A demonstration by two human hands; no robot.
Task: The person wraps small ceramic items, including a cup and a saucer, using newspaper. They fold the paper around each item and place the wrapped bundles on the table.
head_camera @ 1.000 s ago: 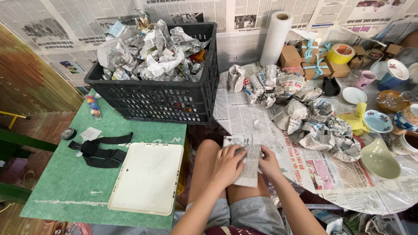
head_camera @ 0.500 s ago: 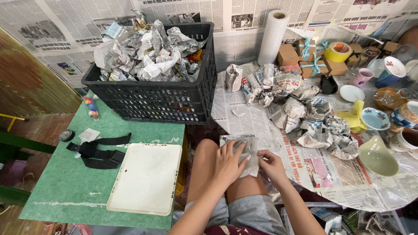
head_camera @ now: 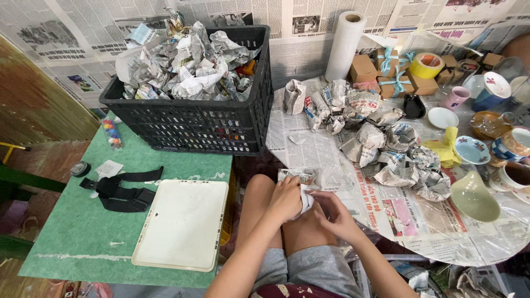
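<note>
Newspaper-covered table: left hand & right hand pinch white newspaper-wrapped bundle, long axis upper-left to lower-right; crumpled newspaper parcels beyond right hand.

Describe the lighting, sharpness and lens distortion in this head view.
Head view: soft, even light with faint shadows; mild glare on the plastic sheet at right; wide-angle bending toward the edges, the black crate leaning; both hands, left hand and right hand, reasonably sharp.

Even, bright diffuse light; shadows soft. Wide-angle lens bends the edges. Focus sharp throughout, mild glare on glossy ceramics at right.
</note>
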